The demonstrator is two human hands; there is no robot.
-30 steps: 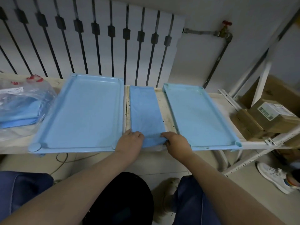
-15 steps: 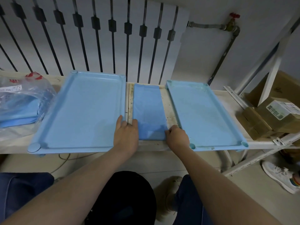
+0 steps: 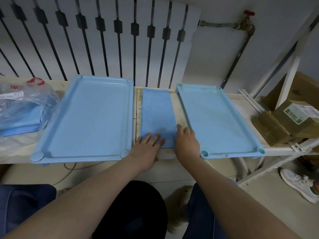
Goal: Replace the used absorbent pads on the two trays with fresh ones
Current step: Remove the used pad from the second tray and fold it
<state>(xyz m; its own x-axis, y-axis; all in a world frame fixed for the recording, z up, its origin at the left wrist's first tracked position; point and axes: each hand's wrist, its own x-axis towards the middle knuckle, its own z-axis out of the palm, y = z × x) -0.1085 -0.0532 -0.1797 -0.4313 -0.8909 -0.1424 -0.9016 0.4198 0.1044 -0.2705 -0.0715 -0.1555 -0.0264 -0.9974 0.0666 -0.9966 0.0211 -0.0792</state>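
The left hand (image 3: pixel 146 149) lies flat and open, palm down, its fingers (image 3: pixel 156 138) spread over the near end of the folded pad (image 3: pixel 158 116); it presses rather than holds. The right hand (image 3: pixel 187 144) rests at the pad's near right edge, fingers loosely extended against the fold, and whether its grip has pinched a layer cannot be told. The pad is a long, narrow blue strip lying on the tabletop (image 3: pixel 174 104) in the gap between the two trays; its long axis runs from the person toward the radiator (image 3: pixel 103 40), parallel to the trays' long sides. The left tray (image 3: pixel 89 116) and right tray (image 3: pixel 219 119) both look bare inside, so the used pads seem already gone. The step in hand appears to be opening a fresh pad. The next move likely calls for catching the top layer at the edge, unfolding it sideways, then laying it in one tray with its long side matching the tray's. A plastic bag (image 3: pixel 24 107) of more blue pads sits left of the trays.
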